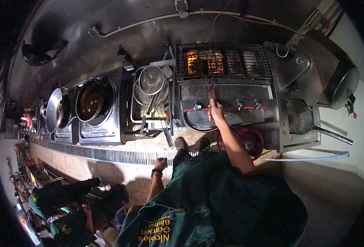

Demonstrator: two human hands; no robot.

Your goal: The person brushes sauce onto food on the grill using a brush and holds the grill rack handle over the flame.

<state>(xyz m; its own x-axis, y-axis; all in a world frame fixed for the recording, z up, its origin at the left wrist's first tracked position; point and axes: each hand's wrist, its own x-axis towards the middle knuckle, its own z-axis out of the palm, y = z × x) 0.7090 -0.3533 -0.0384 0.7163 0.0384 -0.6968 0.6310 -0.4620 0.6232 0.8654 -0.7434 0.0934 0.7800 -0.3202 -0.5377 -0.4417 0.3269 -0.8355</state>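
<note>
My right hand [216,112] is closed round the brown handle [212,94] of a wire grill basket [227,75]. The basket lies flat over a gas grill [225,95], where orange glow shows on the left and middle; pieces under the wires are too dark to name. Below that hand, control knobs and a red strip run along the grill's front. My left hand [160,164], with a dark watch at the wrist, hangs low by my side above the floor. Its fingers are curled, and nothing shows in them.
Left of the grill, strainers [151,80] rest over a tray, beside a wok [90,101] on a burner. A long-handled strainer [300,117] lies at right. A red gas cylinder [248,142] stands under the grill. Two people [67,201] in green shirts are at lower left.
</note>
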